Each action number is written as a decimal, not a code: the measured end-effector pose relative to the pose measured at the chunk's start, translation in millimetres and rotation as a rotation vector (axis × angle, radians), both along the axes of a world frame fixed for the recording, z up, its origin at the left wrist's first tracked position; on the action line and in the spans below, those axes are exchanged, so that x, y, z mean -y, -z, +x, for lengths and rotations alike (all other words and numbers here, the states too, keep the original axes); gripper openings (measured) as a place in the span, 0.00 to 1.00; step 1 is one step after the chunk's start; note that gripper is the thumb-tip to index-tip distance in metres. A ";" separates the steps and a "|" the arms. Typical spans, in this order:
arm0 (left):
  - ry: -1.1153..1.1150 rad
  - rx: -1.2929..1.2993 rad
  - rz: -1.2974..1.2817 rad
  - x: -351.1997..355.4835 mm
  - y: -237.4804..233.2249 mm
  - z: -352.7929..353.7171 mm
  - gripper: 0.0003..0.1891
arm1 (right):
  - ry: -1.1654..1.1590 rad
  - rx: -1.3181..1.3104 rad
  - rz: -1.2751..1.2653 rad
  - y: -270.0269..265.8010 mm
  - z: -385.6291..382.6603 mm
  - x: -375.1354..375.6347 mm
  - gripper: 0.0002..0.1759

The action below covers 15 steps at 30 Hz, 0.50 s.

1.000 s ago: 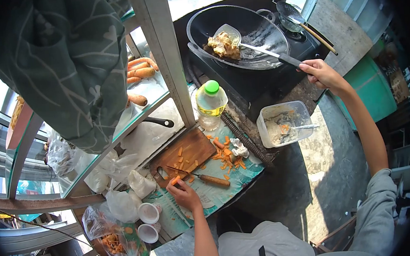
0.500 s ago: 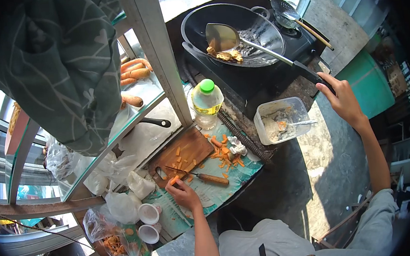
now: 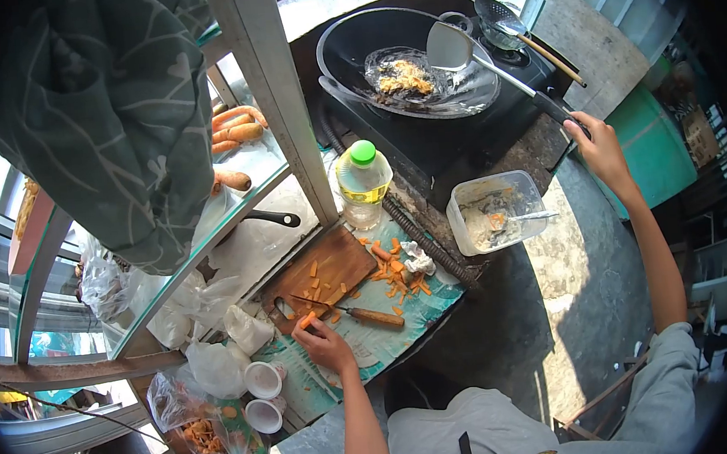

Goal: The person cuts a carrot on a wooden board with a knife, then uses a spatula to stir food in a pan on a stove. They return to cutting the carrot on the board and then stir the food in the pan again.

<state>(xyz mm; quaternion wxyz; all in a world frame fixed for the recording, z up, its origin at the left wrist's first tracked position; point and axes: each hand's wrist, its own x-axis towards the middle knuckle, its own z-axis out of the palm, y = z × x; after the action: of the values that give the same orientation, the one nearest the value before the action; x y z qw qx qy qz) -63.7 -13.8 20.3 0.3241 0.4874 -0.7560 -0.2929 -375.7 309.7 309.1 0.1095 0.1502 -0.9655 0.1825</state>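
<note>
My right hand (image 3: pixel 598 144) grips the black handle of a long metal spatula (image 3: pixel 450 47), whose blade is raised over the right side of the wok (image 3: pixel 341 49). Browned food (image 3: pixel 405 79) lies in oil in the wok, left of the blade. My left hand (image 3: pixel 323 347) pinches a small carrot piece (image 3: pixel 307 319) at the lower edge of the wooden cutting board (image 3: pixel 340 259). A knife (image 3: pixel 375 316) with a wooden handle rests across the board's edge, just above that hand. Carrot pieces (image 3: pixel 397 277) are scattered on the board and the green cloth beside it.
An oil bottle (image 3: pixel 363 189) with a green cap stands behind the board. A plastic tub (image 3: pixel 501 237) with batter and a spoon is below the stove. Whole carrots (image 3: pixel 237 134) lie behind glass. White cups (image 3: pixel 265 414) and plastic bags (image 3: pixel 216 366) sit at the lower left.
The spatula blade has moved right and up, away from the food, which now lies nearer the middle of the wok. My right hand has shifted slightly; my left hand is nearly unchanged.
</note>
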 end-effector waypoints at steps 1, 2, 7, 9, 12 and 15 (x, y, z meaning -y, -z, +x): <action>-0.003 0.002 -0.003 0.3 1.7 0.3 0.11 | 0.000 0.002 -0.001 6.6 -11.8 -1.6 0.19; -0.005 0.004 -0.005 0.5 2.6 0.4 0.11 | 0.003 0.015 -0.021 15.8 -26.2 -4.6 0.20; -0.008 -0.005 0.015 2.1 8.1 1.0 0.11 | 0.046 0.164 -0.153 50.5 -80.8 -2.0 0.21; -0.003 -0.002 -0.016 2.2 9.5 2.6 0.11 | 0.094 0.387 -0.304 47.4 -78.1 5.7 0.21; -0.007 0.004 0.074 -0.6 0.7 0.0 0.13 | 0.143 0.717 -0.545 41.0 -64.8 20.3 0.18; -0.015 0.001 0.038 -0.1 2.3 -0.2 0.13 | 0.140 0.954 -0.694 37.9 -64.2 21.6 0.22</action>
<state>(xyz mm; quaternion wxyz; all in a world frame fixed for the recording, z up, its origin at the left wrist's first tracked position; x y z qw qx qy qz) -63.9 -13.6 18.0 0.3167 0.4993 -0.7469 -0.3044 -439.9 288.0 271.3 -0.2820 -0.0571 -0.7997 0.5270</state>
